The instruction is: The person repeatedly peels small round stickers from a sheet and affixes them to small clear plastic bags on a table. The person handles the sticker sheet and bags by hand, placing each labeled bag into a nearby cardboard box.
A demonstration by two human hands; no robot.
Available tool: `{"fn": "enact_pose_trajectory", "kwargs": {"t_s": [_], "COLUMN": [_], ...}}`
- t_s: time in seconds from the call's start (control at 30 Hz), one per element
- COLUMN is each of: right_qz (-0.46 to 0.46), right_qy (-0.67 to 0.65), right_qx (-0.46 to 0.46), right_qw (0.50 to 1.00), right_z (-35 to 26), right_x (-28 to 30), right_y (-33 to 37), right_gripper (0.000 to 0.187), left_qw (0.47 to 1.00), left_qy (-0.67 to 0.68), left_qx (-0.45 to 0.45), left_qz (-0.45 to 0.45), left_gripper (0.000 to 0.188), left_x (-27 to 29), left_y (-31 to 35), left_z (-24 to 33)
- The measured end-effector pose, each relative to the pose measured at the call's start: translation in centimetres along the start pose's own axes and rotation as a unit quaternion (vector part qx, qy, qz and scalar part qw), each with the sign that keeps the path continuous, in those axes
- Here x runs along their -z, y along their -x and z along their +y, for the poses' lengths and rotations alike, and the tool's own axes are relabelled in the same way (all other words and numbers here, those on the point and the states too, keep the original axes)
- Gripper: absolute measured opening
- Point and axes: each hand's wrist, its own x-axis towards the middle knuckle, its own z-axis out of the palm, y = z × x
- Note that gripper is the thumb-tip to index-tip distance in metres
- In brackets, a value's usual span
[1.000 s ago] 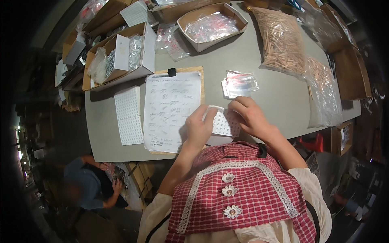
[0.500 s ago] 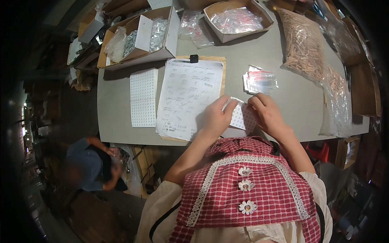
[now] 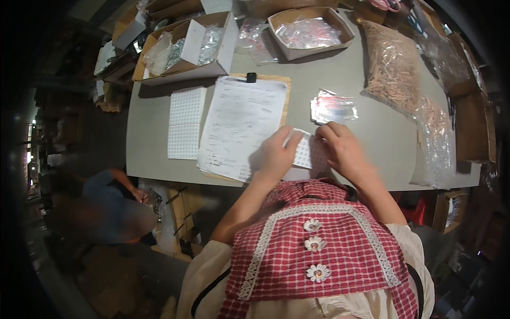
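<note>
Between my hands, close to the front edge of the table, is a white sheet of small printed labels (image 3: 304, 154). My left hand (image 3: 278, 153) pinches its left edge, thumb on top. At its upper right edge, the bent fingers of my right hand (image 3: 342, 149) close on the sheet; their tips are partly hidden. A small pile of clear zip bags with red lines (image 3: 333, 107) lies just beyond my right hand. Left of my hands, a clipboard (image 3: 287, 95) carries handwritten paper (image 3: 239, 125), with more label sheets (image 3: 186, 125) beside it.
A divided carton of metal screws and bags (image 3: 226, 58) stands at the back left. Beside it is an open box of zip bags (image 3: 313, 50). Bags of wooden dowels (image 3: 393, 66) lie on the right. A co-worker (image 3: 114, 207) sits below left, beyond the table edge.
The whole view has shifted slightly. Both hands keep their hold on the label sheet, with small finger movements. The co-worker at the lower left has leaned and moved their arms.
</note>
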Motion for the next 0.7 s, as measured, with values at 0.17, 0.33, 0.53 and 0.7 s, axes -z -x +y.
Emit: {"fn": "enact_pose_trajectory", "kwargs": {"t_s": [0.17, 0.33, 0.53, 0.7], "right_qz": [0.005, -0.001, -0.095, -0.049], "right_qy": [0.068, -0.018, 0.016, 0.166], "right_qx": [0.133, -0.002, -0.054, 0.006], "right_qw": [0.989, 1.0, 0.994, 0.985], "right_z": [1.3, 8.1, 14.9, 16.6], "right_x": [-0.3, 3.5, 4.2, 2.2], "right_y": [0.0, -1.9, -4.0, -4.4], "right_gripper": [0.024, 0.019, 0.016, 0.018], "left_qw": [0.993, 0.987, 0.982, 0.979], "left_qy": [0.065, -0.056, -0.089, -0.086], "left_qx": [0.095, 0.134, 0.121, 0.112], "left_qz": [-0.001, 0.071, 0.117, 0.149], "left_gripper": [0.022, 0.031, 0.039, 0.037], "left_x": [-0.6, 0.1, -0.2, -0.5], "left_y": [0.5, 0.7, 0.9, 1.2], "left_z": [-0.9, -4.3, -4.2, -4.8]}}
